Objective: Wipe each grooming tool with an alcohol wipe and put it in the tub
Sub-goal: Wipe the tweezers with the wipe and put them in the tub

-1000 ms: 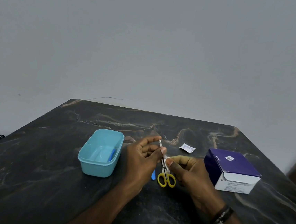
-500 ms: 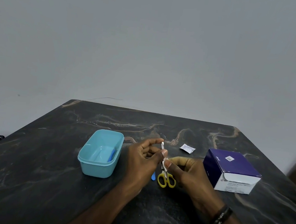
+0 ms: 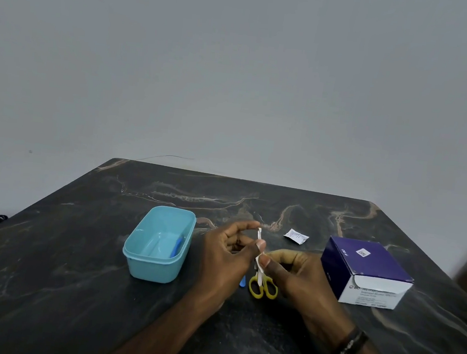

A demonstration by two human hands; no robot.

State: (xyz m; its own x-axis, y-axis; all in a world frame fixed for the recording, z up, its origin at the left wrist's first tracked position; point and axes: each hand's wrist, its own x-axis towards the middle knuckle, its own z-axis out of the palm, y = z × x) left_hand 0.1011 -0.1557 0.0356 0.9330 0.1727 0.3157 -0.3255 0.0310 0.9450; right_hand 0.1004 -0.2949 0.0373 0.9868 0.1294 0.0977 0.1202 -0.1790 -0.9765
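Observation:
A slim silver grooming tool stands upright between my hands, its kind too small to tell. My left hand pinches its upper part between thumb and fingers. My right hand pinches a white alcohol wipe around the tool's lower part. Yellow-handled scissors lie on the table just below my hands, their blades hidden. A blue tool tip pokes out from under my left hand. The turquoise tub sits left of my left hand with a blue tool inside.
A purple and white box of alcohol wipes stands to the right of my right hand. A small white wipe sachet lies behind my hands. The dark marble table ends at a grey wall.
The slim tool and both hands have drifted slightly right and down. My right thumb has slid a little along the tool with the wipe.

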